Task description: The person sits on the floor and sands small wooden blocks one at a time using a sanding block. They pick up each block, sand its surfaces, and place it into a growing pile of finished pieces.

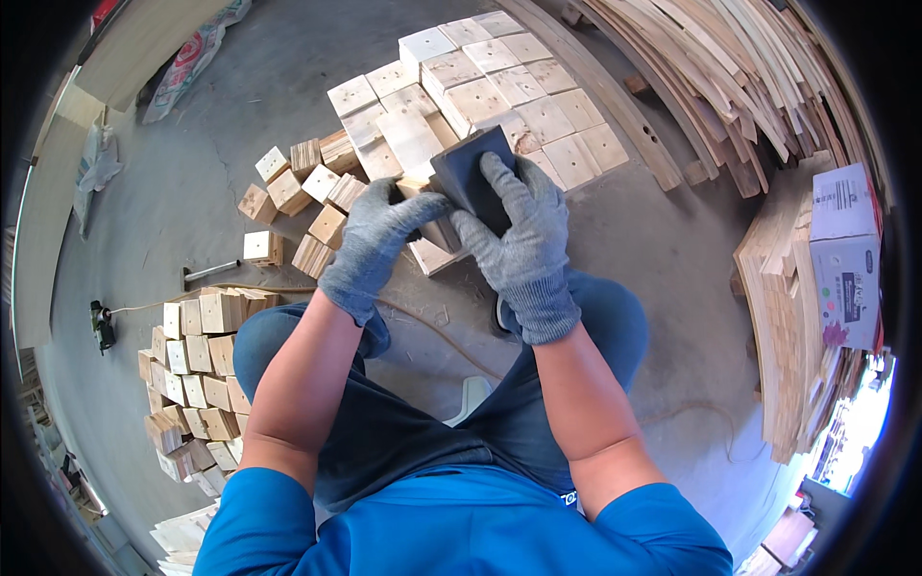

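Observation:
In front of my knees, both gloved hands are around a thick block with a dark square face point(471, 178). My right hand point(523, 230) grips it from the right, fingers spread over the dark face and thumb at its lower edge. My left hand point(379, 235) holds the left side with a bent thumb; its other fingers are partly hidden. Behind and under the block, pale wooden blocks point(523, 86) stand packed in rows, some higher than others. Several loose wooden blocks point(288, 192) lie left of these rows.
Stacked small blocks point(197, 365) stand by my left knee. A hammer point(211, 271) and a dark green power tool point(101, 326) lie at left. A cord point(432, 331) crosses the floor beneath me. Long boards point(691, 77) and a box point(845, 254) on timber are at right.

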`<control>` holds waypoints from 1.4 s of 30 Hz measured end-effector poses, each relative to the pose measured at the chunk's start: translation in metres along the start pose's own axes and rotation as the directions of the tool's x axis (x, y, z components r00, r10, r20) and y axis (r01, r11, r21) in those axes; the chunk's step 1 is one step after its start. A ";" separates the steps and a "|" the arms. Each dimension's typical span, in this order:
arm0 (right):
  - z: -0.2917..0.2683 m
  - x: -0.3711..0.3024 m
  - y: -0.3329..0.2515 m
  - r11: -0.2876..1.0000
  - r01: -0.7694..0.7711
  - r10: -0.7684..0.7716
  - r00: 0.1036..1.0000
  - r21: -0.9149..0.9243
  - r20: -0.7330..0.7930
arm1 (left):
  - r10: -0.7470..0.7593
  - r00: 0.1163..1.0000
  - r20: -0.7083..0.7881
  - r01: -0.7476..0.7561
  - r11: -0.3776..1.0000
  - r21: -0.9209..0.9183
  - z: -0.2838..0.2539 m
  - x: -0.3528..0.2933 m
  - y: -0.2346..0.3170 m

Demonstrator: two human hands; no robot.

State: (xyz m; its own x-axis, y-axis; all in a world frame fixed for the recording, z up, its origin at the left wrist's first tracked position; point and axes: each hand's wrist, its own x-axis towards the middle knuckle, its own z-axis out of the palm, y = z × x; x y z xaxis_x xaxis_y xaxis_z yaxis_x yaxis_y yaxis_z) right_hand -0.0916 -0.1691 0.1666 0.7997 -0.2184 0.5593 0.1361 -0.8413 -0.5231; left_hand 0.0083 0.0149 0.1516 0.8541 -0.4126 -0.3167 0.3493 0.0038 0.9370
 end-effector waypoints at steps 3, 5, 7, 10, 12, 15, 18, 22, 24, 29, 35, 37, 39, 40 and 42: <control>0.007 -0.001 0.011 0.995 -0.091 0.090 0.995 0.038 0.041 | -0.039 0.999 0.032 0.033 0.987 0.159 0.000 0.005 -0.009; 0.010 -0.003 0.013 0.995 -0.093 0.092 0.995 0.026 0.042 | -0.008 1.000 0.029 0.002 0.981 0.195 -0.001 0.006 -0.011; 0.011 -0.001 0.011 0.995 -0.092 0.091 0.995 0.026 0.046 | 0.056 0.998 0.008 -0.057 0.985 0.161 -0.004 0.007 -0.012; 0.000 -0.002 -0.002 0.997 -0.054 0.062 0.990 -0.058 0.130 | 0.001 0.998 -0.055 -0.002 1.000 -0.012 -0.009 0.004 -0.001; -0.007 -0.008 -0.008 0.996 -0.064 0.073 0.980 -0.054 0.184 | 0.006 0.995 -0.102 -0.014 0.997 -0.075 -0.017 0.004 0.007; -0.015 -0.020 -0.008 0.994 -0.085 0.100 0.969 -0.073 0.226 | 0.056 0.992 -0.114 -0.070 0.989 -0.128 -0.039 0.013 0.008; -0.017 -0.026 0.003 0.987 -0.162 0.162 0.968 -0.016 0.190 | 0.019 0.987 -0.159 -0.059 0.966 -0.250 -0.037 0.013 0.013; -0.018 -0.018 0.016 0.983 -0.167 0.161 0.983 0.070 0.091 | 0.019 0.991 -0.133 -0.052 0.968 -0.244 -0.039 0.017 0.002; -0.018 -0.013 0.016 0.983 -0.178 0.175 0.983 0.042 0.060 | 0.019 0.989 -0.146 -0.052 0.972 -0.229 -0.039 0.020 -0.008; -0.011 -0.005 0.015 0.986 -0.156 0.155 0.988 0.063 0.021 | 0.020 0.995 -0.098 -0.029 0.995 -0.098 -0.027 0.015 -0.011; -0.005 0.000 0.015 0.984 -0.141 0.138 0.990 0.111 0.035 | 0.073 0.997 -0.033 -0.070 0.994 0.086 -0.008 0.001 -0.001; -0.003 -0.002 0.014 0.990 -0.115 0.111 0.992 0.080 0.055 | 0.051 0.998 -0.033 -0.050 0.998 0.035 -0.009 0.002 -0.003; -0.004 -0.006 0.013 0.994 -0.095 0.091 0.992 0.047 0.090 | 0.035 0.998 -0.053 -0.037 0.998 -0.053 -0.011 0.004 -0.006; -0.005 -0.007 0.009 0.995 -0.097 0.094 0.989 0.022 0.115 | 0.031 0.996 -0.081 -0.040 0.993 -0.113 -0.015 0.005 -0.007; -0.013 -0.009 0.003 0.996 -0.085 0.088 0.983 -0.022 0.159 | 0.027 0.995 -0.098 -0.051 0.965 -0.256 -0.027 0.012 -0.009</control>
State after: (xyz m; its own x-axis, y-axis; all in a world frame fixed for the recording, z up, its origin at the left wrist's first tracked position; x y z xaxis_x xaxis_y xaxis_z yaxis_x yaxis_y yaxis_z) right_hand -0.1057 -0.1759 0.1688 0.8913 -0.2099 0.4020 0.0545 -0.8304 -0.5544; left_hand 0.0262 0.0340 0.1355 0.8968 -0.3211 -0.3044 0.3920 0.2576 0.8832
